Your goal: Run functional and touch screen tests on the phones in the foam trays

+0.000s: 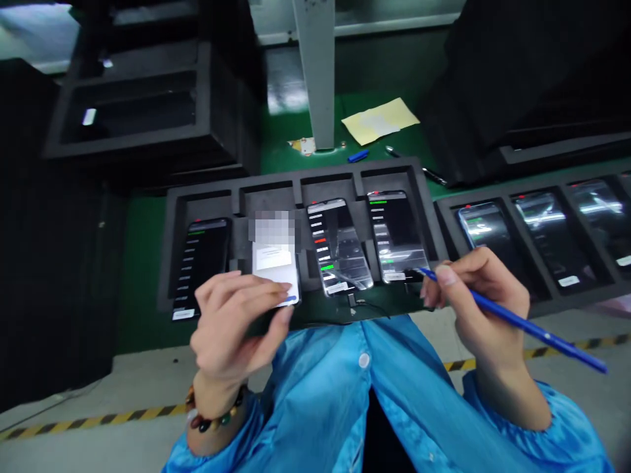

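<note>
Left hand (236, 322) with fingertips over the lower end of a lit phone (274, 259); I cannot tell whether its grip pinches it. Right hand (497, 292), grip pinching a blue pen (547, 336), tip at a dark phone (400, 233). Black tray (269, 179) beneath both phones, on a green surface (140, 249).

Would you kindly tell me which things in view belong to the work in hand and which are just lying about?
Apparently in use:
white-screened phone, under the left hand
blue pen, in the right hand
tray and its other phones

Apparently just lying about:
yellow paper
small blue piece
black pen
</note>
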### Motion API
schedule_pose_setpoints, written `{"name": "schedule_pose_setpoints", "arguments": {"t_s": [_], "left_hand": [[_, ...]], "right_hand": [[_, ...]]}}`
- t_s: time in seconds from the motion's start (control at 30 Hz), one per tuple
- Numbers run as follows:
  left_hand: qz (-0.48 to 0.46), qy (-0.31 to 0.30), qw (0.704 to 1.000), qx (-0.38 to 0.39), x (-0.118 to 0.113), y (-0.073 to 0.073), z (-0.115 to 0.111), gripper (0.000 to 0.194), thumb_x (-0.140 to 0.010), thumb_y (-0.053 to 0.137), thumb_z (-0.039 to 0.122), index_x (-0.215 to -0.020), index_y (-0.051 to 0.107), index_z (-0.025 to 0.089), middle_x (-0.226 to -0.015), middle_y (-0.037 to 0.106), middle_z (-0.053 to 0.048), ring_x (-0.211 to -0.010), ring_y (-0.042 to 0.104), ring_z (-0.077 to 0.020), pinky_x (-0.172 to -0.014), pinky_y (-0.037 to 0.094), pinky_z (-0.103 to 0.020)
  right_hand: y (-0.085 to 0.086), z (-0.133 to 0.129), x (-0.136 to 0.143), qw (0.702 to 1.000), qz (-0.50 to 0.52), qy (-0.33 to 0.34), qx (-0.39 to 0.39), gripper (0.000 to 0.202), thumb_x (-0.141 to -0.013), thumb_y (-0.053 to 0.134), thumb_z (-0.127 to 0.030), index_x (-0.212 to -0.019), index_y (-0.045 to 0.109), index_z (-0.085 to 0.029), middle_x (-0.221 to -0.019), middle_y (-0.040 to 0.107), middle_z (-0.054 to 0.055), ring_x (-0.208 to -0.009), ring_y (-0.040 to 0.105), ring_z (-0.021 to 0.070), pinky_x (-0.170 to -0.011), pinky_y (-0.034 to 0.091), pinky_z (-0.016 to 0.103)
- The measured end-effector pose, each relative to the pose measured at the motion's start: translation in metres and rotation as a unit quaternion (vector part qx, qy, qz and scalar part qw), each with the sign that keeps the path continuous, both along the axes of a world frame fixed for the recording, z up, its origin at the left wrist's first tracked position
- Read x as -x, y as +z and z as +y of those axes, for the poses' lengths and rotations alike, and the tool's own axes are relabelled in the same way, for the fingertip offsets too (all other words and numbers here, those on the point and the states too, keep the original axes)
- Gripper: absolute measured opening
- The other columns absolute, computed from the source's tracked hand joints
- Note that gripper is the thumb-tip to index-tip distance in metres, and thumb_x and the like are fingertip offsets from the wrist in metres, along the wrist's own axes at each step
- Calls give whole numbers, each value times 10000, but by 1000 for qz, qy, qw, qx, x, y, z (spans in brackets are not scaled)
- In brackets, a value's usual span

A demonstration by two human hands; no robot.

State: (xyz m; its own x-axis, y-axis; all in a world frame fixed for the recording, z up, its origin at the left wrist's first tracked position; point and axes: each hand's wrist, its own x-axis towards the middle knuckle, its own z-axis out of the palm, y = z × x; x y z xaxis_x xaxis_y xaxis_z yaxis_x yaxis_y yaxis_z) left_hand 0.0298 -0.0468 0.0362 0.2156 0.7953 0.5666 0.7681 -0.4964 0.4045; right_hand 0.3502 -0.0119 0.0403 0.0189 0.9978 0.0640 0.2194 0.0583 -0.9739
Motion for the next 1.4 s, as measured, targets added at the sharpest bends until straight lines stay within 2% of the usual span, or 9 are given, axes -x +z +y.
{"name": "schedule_pose_setpoints", "arguments": {"t_s": [0.07,0.17,0.27,0.4,0.53,0.77,1.13,1.4], "left_hand": [[-32,52,998,-29,13,-6,-4,189,-865,788,118,-985,715,244,-890,833,-23,-808,738,-230,-906,524,-478],[-46,76,995,-42,26,-17,-12,188,-847,780,113,-969,716,241,-865,828,-18,-773,735,-218,-837,515,-445],[-41,84,994,-52,26,-31,-21,201,-829,768,100,-963,709,238,-828,821,-3,-730,729,-201,-782,487,-416],[-80,88,983,-139,20,-53,-34,116,-838,704,143,-838,652,247,-662,745,45,-568,640,-159,-682,449,-387],[-107,90,981,-132,19,-65,-44,113,-863,667,174,-795,621,251,-610,699,48,-523,603,-151,-661,437,-390],[-120,56,986,-101,24,-68,-47,107,-863,704,195,-807,628,246,-623,691,45,-553,617,-153,-648,434,-382],[-132,52,984,-104,25,-70,-46,100,-830,698,184,-808,630,254,-628,699,55,-549,612,-153,-654,445,-386],[-129,61,985,-97,25,-70,-47,113,-843,699,185,-812,615,254,-613,682,50,-557,616,-169,-661,445,-402]], "right_hand": [[6,-2,26,997,-34,73,3,202,-1005,777,-269,-959,581,-260,-753,701,-42,-612,677,131,-570,515,258],[12,5,70,971,-67,230,3,255,-1011,747,-288,-877,533,-250,-719,597,-64,-571,548,91,-534,425,239],[11,13,106,954,-66,294,12,361,-1056,658,-320,-785,433,-240,-649,422,-76,-539,378,83,-504,315,258],[10,16,128,953,-85,289,40,362,-1047,668,-320,-786,430,-242,-643,418,-78,-547,381,87,-512,314,263],[9,15,134,949,-109,291,46,376,-1054,675,-319,-766,446,-239,-640,507,-73,-545,439,86,-526,334,265],[4,9,142,947,-125,287,69,379,-1070,663,-337,-765,459,-243,-635,583,-58,-535,509,99,-535,363,274],[2,7,143,945,-139,281,93,370,-1026,723,-308,-765,469,-242,-648,604,-56,-552,529,108,-543,369,279],[0,7,141,950,-125,267,99,387,-1055,679,-356,-759,457,-245,-636,582,-53,-552,516,111,-545,362,279]]}}
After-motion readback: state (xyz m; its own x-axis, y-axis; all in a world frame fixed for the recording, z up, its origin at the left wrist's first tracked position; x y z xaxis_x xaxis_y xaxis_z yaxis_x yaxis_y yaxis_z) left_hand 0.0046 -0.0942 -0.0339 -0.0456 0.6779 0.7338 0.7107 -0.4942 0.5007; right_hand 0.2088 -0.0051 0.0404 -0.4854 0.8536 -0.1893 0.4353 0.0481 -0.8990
